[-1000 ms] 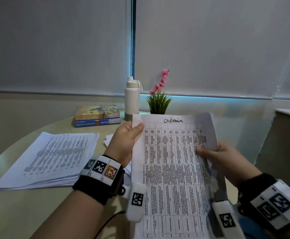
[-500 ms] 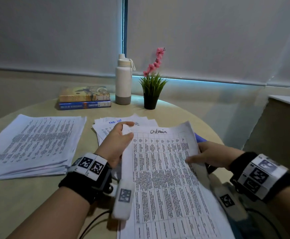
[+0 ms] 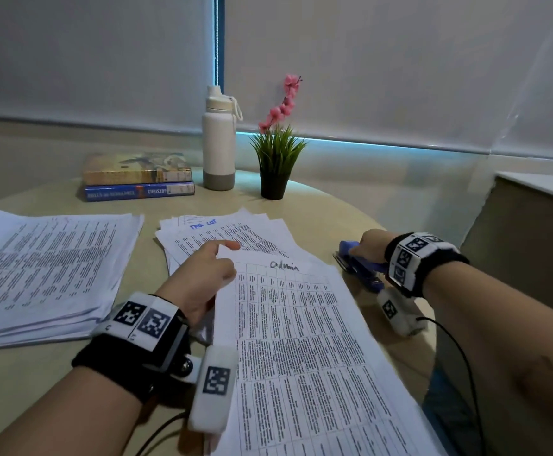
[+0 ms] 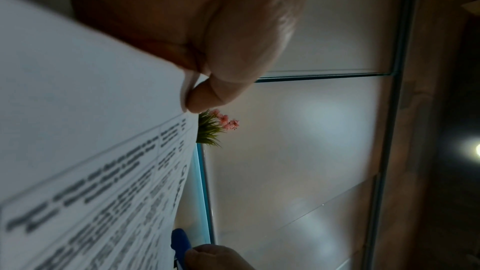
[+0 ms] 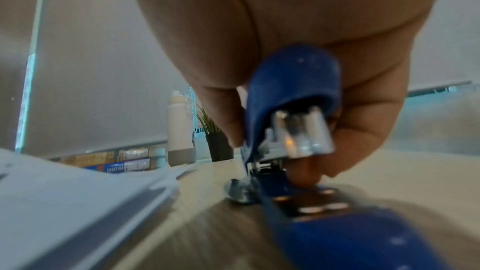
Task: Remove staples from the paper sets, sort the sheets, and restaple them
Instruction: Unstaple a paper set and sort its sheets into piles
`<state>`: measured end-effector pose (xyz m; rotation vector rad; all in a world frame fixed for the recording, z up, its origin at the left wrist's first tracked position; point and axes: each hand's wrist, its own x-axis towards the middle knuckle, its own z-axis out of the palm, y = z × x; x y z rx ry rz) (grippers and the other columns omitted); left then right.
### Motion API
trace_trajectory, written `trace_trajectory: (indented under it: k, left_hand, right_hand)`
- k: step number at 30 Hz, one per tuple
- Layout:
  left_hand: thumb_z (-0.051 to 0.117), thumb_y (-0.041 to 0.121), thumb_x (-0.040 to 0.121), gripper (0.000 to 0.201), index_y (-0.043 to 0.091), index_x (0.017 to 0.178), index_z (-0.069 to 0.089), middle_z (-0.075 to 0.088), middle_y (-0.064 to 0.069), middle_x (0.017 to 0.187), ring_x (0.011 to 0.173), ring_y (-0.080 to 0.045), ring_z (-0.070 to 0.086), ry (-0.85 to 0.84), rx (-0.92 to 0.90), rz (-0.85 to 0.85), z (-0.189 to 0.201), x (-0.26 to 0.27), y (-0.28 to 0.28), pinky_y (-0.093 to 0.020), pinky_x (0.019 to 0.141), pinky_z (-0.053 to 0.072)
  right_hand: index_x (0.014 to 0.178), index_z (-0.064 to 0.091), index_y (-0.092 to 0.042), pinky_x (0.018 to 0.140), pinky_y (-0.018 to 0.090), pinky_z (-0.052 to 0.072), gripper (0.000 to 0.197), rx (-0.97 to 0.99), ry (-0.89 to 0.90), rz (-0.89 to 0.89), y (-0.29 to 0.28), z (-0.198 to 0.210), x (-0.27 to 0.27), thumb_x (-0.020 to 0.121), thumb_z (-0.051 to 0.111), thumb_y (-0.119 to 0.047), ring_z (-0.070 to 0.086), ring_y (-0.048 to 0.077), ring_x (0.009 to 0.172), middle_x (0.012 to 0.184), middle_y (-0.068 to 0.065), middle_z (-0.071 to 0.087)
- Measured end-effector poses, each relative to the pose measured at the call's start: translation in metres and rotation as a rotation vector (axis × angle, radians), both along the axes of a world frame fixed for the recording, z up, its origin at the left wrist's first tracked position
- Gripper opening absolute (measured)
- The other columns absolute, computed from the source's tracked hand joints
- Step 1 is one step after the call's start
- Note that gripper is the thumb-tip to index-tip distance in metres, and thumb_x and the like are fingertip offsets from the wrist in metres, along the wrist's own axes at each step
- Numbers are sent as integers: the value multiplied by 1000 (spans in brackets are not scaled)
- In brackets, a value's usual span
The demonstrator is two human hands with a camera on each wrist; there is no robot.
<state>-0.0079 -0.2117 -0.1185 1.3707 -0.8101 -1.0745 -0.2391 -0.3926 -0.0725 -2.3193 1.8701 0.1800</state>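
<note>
Right hand: let go of the paper's right edge since a moment back and moved over to the blue stapler [image 3: 360, 264], so right hand [image 3: 368, 245] now has thumb and fingers wrapped round its top arm, with the base down on the table [image 3: 38, 383].
Left hand: left hand [image 3: 202, 274] still pinches the top-left corner of the "Admin" paper set [image 3: 301, 350], thumb on top, fingers underneath.
Admin set: lying slanted across the near table edge, overlapping the fanned loose sheets [image 3: 229, 232].
Stapler spot: just right of the Admin set, apart from it.
Left pile: thick stack of printed sheets [image 3: 44, 268] sits well off to the left.
Back row: two books [image 3: 137, 177], a white bottle [image 3: 218, 143], and a little potted plant [image 3: 276, 159] with pink flowers.
</note>
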Motion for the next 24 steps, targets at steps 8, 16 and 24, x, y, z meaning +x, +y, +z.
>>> trace_trajectory:
  k: [8,16,24]
  left_hand:
    - [49,6,69,48,42,96,65,53,-16,105,84,-28,46,-30,-44,-49,7,-6,6,-45,78,41]
    - [48,-9,81,30,7,93,70,73,-22,99,96,-42,69,-25,-70,-62,-1,-9,3,-62,90,50]
    - [49,-9,89,31,8,102,71,71,-28,102,100,-47,66,-11,-83,-59,0,-9,3,-65,90,49]
  right_hand:
    - [92,54,-9,74,39,50,9,-152,-867,-164,1,11,5,85,59,-12,58,32,85,87,15,57]
    - [99,55,-15,63,33,49,7,165,-1654,-9,72,53,70,92,53,-18,61,18,78,87,5,62]
    - [115,53,-14,80,34,49,26,173,-1456,148,99,41,114,92,57,-25,60,20,90,107,11,63]
